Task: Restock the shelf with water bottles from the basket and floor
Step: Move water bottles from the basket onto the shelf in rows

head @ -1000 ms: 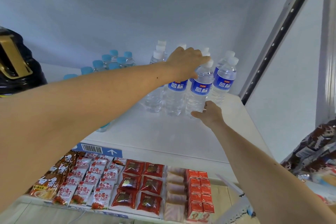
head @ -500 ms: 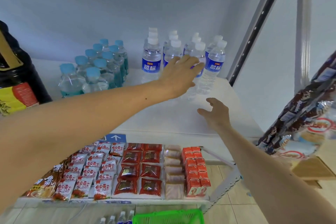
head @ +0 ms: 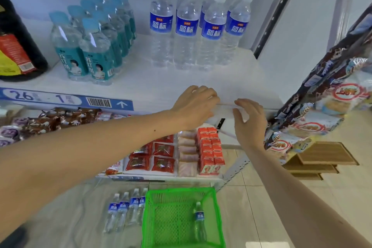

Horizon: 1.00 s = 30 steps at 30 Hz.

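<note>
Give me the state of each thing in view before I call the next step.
Left hand: empty, open, at shelf edge.
Right hand: empty, open.
Blue-label bottles on shelf: upright, capped.
Teal-label bottles: upright, capped.
Green basket: one bottle left inside.
Floor bottles: four, unshelved.

Blue-labelled clear water bottles (head: pixel 187 26), green mesh basket (head: pixel 181 217), white shelf (head: pixel 161 84).
</note>
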Available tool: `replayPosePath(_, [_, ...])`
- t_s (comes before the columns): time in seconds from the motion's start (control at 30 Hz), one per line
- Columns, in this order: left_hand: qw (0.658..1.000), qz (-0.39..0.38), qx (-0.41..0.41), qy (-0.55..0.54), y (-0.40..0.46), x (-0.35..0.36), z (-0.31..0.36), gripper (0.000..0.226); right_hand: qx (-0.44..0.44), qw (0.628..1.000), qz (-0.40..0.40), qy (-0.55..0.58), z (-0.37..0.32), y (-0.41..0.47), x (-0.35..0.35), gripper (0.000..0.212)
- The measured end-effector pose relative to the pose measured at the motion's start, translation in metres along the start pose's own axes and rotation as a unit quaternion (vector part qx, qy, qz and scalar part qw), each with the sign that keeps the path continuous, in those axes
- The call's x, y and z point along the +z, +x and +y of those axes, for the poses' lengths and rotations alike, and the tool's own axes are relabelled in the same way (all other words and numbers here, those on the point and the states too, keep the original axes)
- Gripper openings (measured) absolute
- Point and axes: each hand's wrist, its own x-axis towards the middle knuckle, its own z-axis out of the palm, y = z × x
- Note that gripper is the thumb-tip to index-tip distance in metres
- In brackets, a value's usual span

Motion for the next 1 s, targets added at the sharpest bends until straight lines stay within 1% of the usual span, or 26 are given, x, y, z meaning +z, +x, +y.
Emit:
replayPosePath(0.1, [0.999,0.027,0.008,0.03,-0.018,0.022,0.031,0.039,-0.058,0.998,0.03,-0.021,0.023,-0.025,-0.011,0.02])
replayPosePath(0.17, [1.0,0.01,0.007,0.026,-0.03,0.04,0.054,0.036,-0.072,0.997,0.03,-0.023,0.041,-0.046,-0.013,0.019])
replayPosePath(0.23, [1.0,-0.019,-0.006,0.009,-0.042,0.062,0.072,0.036,-0.07,0.997,0.014,-0.012,0.059,-0.069,-0.009,0.019])
replayPosePath(0.4, [0.996,-0.078,-0.041,-0.032,-0.074,0.131,0.092,0.036,-0.013,0.998,-0.061,-0.019,0.117,-0.139,0.021,0.023])
replayPosePath(0.5, [0.987,-0.129,-0.071,-0.057,-0.094,0.182,0.101,0.036,0.046,0.992,-0.112,-0.032,0.156,-0.186,0.047,0.026])
replayPosePath(0.67, [0.962,-0.225,-0.125,-0.089,-0.144,0.299,0.119,0.042,0.131,0.974,-0.173,-0.074,0.225,-0.267,0.104,0.028])
replayPosePath(0.73, [0.95,-0.268,-0.131,-0.093,-0.171,0.351,0.127,0.043,0.193,0.956,-0.205,-0.082,0.255,-0.306,0.132,0.027])
replayPosePath(0.77, [0.944,-0.287,-0.135,-0.093,-0.185,0.378,0.13,0.043,0.238,0.941,-0.225,-0.086,0.271,-0.325,0.147,0.027])
replayPosePath(0.83, [0.935,-0.315,-0.133,-0.093,-0.212,0.431,0.134,0.042,0.337,0.899,-0.262,-0.092,0.305,-0.364,0.176,0.028])
replayPosePath(0.9, [0.93,-0.333,-0.125,-0.091,-0.233,0.484,0.135,0.042,0.413,0.853,-0.304,-0.095,0.341,-0.401,0.205,0.034])
replayPosePath(1.0, [0.923,-0.356,-0.117,-0.091,-0.26,0.563,0.135,0.042,0.459,0.794,-0.38,-0.118,0.393,-0.456,0.245,0.043])
